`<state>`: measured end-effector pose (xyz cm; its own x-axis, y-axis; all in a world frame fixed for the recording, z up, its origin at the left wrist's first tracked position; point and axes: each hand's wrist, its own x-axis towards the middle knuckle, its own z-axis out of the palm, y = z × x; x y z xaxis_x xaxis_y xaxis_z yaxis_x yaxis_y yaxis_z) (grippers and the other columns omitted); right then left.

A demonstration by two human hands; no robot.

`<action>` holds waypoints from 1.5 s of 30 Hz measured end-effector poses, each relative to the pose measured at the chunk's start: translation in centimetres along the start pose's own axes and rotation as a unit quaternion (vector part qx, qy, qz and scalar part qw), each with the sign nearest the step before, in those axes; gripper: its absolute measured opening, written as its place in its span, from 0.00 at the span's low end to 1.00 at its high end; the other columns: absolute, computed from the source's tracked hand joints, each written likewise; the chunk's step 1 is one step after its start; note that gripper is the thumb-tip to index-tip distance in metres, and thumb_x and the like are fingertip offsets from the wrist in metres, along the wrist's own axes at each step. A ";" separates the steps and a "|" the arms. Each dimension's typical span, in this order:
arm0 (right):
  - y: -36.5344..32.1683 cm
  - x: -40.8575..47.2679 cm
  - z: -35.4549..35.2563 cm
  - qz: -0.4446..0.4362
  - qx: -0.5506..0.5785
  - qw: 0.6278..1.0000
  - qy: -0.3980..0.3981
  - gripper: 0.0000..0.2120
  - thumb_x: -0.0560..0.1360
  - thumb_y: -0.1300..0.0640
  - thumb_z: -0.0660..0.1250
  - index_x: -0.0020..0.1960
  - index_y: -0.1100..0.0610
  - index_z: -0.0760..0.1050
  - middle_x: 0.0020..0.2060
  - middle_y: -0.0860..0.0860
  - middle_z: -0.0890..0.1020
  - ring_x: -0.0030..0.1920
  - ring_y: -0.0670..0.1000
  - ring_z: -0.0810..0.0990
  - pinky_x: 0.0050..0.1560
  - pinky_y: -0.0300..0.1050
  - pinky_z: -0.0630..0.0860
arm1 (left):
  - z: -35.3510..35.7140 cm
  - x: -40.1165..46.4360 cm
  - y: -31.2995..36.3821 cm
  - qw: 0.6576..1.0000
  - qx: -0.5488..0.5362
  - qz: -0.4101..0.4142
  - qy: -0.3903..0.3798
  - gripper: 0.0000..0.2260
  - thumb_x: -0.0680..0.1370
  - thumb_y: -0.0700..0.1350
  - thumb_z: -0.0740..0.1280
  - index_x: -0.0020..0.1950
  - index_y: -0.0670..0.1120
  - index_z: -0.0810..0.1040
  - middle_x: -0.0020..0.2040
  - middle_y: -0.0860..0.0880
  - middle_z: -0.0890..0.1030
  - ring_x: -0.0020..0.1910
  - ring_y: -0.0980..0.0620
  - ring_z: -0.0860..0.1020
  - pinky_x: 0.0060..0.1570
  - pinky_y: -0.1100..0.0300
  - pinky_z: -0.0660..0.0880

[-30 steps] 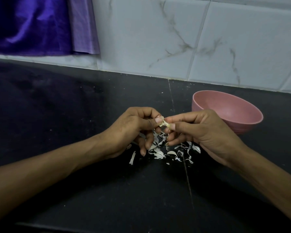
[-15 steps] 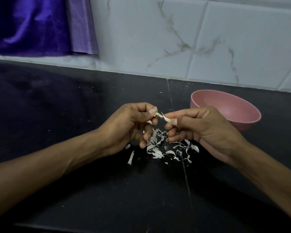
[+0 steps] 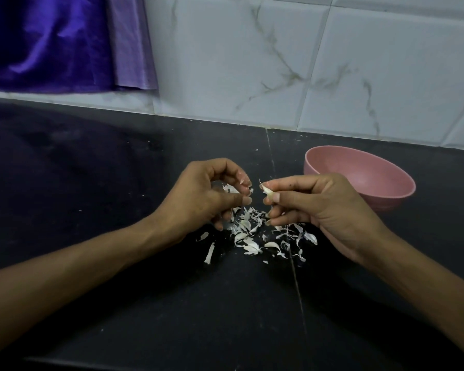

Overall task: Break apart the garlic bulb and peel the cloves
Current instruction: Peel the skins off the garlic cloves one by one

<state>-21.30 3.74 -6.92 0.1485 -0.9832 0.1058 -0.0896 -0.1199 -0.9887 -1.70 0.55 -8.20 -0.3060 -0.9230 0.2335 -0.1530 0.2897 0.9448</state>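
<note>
Beside the pink bowl [image 3: 359, 180], the hands have just drawn apart: right hand [image 3: 324, 207] pinches the garlic clove [image 3: 268, 191], left hand [image 3: 198, 199] pinches a torn-off skin flake [image 3: 243, 181], peeling advancing.

hidden: bowl [image 3: 364, 170] near side behind right hand [image 3: 330, 207] | cut off: both forearms

Counter [image 3: 118, 303]: dark stone-like slab, matt, faintly speckled, with a thin seam running front to back
Wall tiles [image 3: 239, 62]: glossy white ceramic with grey marble-type veining
Cloth [image 3: 51, 41]: purple fabric, satin-like sheen, creased
Bowl [image 3: 402, 195]: pink, smooth, matt, plastic in appearance
Garlic skins [image 3: 248, 238]: thin, papery, dry white flakes
Clove [image 3: 268, 190]: pale, skin partly papery
</note>
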 end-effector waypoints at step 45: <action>0.5 0.2 -0.1 -0.021 0.023 0.999 -0.043 0.11 0.70 0.59 0.71 0.50 0.62 0.83 0.41 0.59 0.83 0.36 0.51 0.81 0.36 0.45 0.82 | 0.6 -0.5 0.4 0.988 -0.123 -0.048 -0.076 0.05 0.76 0.42 0.68 0.46 0.41 0.75 0.33 0.51 0.81 0.22 0.54 0.72 0.19 0.63 0.70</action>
<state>-21.41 3.48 -7.43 0.2347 -0.9620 0.1396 -0.0368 -0.1523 -0.9876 -2.13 1.28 -8.05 -0.4411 -0.8892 0.1215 0.0400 0.1157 0.9925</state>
